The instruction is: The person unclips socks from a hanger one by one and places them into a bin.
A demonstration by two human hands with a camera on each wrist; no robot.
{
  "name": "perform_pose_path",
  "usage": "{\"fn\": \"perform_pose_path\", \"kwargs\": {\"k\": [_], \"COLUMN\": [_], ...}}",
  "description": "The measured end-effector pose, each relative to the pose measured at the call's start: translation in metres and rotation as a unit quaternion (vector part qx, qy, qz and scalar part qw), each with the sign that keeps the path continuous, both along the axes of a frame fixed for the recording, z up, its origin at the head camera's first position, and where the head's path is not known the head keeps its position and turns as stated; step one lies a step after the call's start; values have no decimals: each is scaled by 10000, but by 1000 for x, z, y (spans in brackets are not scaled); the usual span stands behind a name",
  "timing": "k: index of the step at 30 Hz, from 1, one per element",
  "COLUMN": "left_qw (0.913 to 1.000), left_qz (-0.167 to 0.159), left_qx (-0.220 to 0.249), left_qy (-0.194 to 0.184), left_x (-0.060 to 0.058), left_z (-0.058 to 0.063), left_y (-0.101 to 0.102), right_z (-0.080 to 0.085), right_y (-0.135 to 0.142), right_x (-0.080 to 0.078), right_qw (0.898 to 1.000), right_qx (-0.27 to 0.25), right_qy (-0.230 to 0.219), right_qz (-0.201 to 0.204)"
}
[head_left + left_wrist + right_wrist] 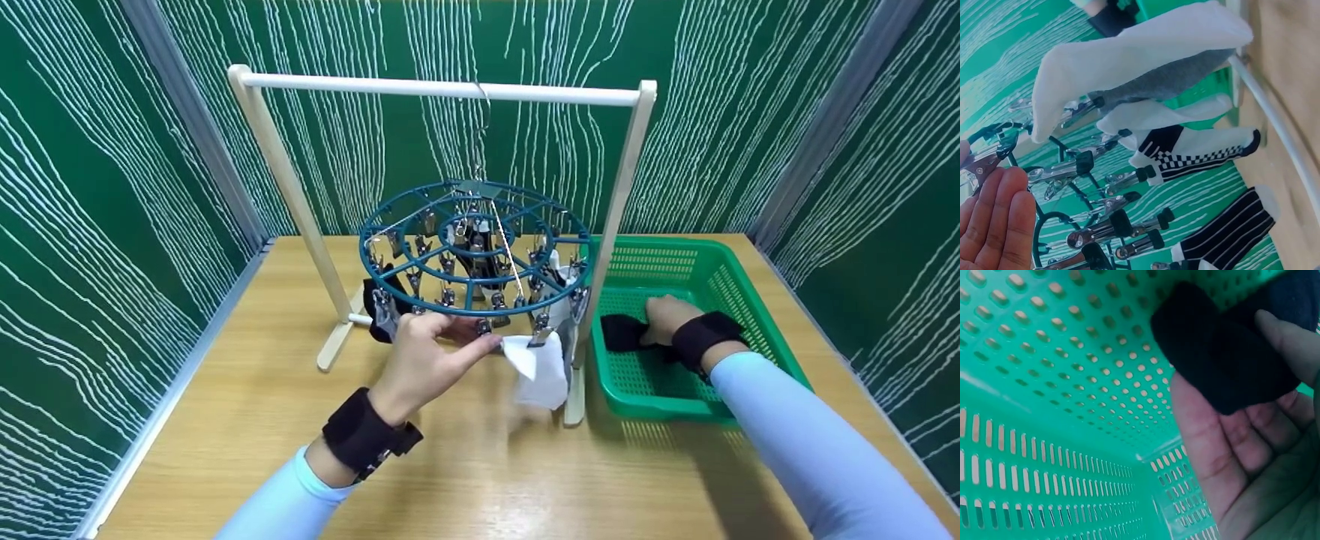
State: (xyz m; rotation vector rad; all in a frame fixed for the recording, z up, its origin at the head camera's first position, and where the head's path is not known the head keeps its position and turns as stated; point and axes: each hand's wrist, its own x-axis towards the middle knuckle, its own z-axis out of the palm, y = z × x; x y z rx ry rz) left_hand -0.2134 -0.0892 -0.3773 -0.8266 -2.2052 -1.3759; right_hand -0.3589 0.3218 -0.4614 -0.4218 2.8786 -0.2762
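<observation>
A round teal clip hanger [390, 287] hangs by a metal hook from the white bar of a wooden stand. At its front rim my left hand [427, 358] pinches a metal clip [985, 160] between thumb and fingers. Just right of that clip, a white sock [546, 379] with a grey part dangles from another clip. My right hand [670, 319] is down inside the green basket [675, 409]. It holds a black sock [1224, 349] between thumb and fingers, above the perforated basket floor.
More socks hang around the ring, among them a black-and-white checkered sock [1202, 149] and a black striped sock [1227, 225]. The stand's right post [619, 180] rises between the hanger and the basket. Green patterned walls enclose the wooden table [247, 420].
</observation>
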Motion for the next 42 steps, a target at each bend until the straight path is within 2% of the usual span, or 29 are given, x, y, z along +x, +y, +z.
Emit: {"fn": "perform_pose_path", "kwargs": {"k": [9, 14, 19, 24, 28, 30, 36, 40, 42], "left_qw": [10000, 10000, 9999, 9999, 9997, 9997, 9996, 9996, 9996], "left_qz": [61, 46, 61, 93, 134, 129, 111, 96, 83], "left_qx": [18, 14, -28, -50, -75, -56, -8, -34, -51], "left_qy": [-3, -67, -86, -111, -177, -201, -249, -251, -248], "left_x": [0, 0, 1, 1, 2, 2, 1, 1, 0], "left_z": [0, 1, 2, 1, 2, 2, 2, 2, 1], "left_y": [-1, -1, -2, -2, -2, -3, -3, -4, -4], "right_z": [27, 50, 75, 94, 104, 108, 115, 119, 122], "right_y": [6, 1, -8, -15, -20, -24, -38, -50, -56], "right_x": [2, 10, 27, 44, 56, 62, 79, 91, 98], "right_qw": [9988, 9959, 9865, 9694, 9462, 9301, 8707, 8330, 8173], "right_qx": [-470, -780, -1280, -1750, -2164, -2385, -2725, -2905, -2968], "right_qy": [129, 464, 1021, 1720, 2405, 2791, 4024, 4539, 4714], "right_qz": [0, 44, -27, -110, -36, 101, 759, 1253, 1474]}}
